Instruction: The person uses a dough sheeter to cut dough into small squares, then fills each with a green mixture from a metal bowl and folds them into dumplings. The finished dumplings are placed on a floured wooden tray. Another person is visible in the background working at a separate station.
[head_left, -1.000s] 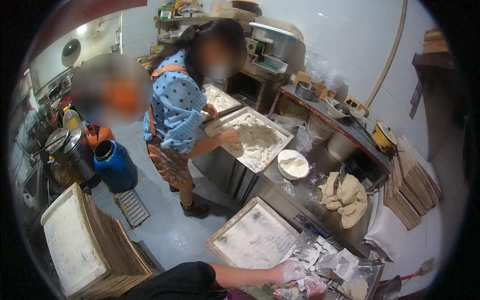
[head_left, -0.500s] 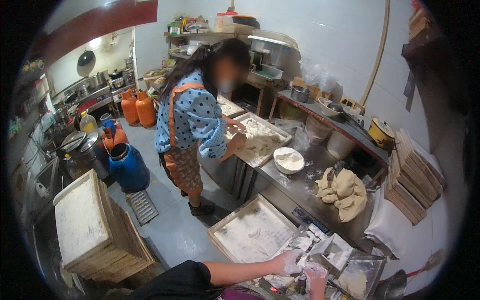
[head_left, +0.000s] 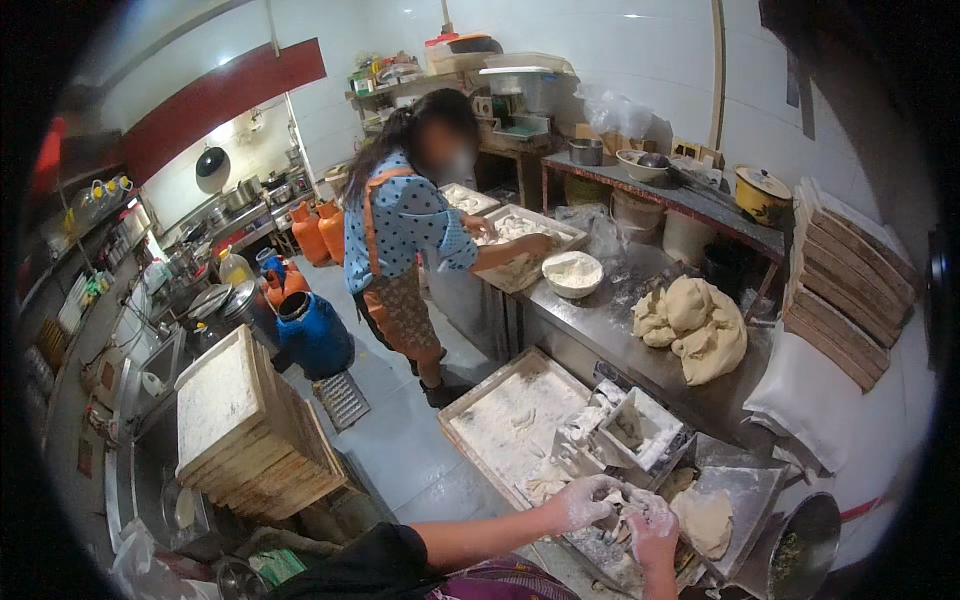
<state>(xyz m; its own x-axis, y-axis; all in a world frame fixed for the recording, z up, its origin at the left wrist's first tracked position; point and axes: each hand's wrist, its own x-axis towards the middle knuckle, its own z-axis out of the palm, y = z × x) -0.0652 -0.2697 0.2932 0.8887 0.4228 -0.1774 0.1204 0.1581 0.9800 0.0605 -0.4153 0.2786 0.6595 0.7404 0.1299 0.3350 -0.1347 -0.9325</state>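
Observation:
Flour coats both my hands, which come together over the near end of a small floury machine (head_left: 640, 428) with a square hopper. My left hand (head_left: 586, 503) has its fingers curled inward, and my right hand (head_left: 652, 520) bends its fingers toward them. Something pale and floury lies between the fingertips; its kind is hard to make out. Beside my right hand a flat piece of dough (head_left: 706, 522) rests on a floured metal tray (head_left: 750, 490). To the left, a shallow wooden tray (head_left: 510, 400) dusted with flour adjoins the machine.
A big lump of dough (head_left: 695, 325) and a bowl of flour (head_left: 573, 274) sit on the steel counter (head_left: 610, 335). Across from me, a person (head_left: 405, 220) reaches into a dough-filled tray (head_left: 548, 228). Stacked wooden trays (head_left: 250, 425) stand left, near a blue barrel (head_left: 312, 335).
My view has shifted, and more of the machine and the dough beside my right hand shows. My hands stay close together. The other person's arm now stretches further over the tray.

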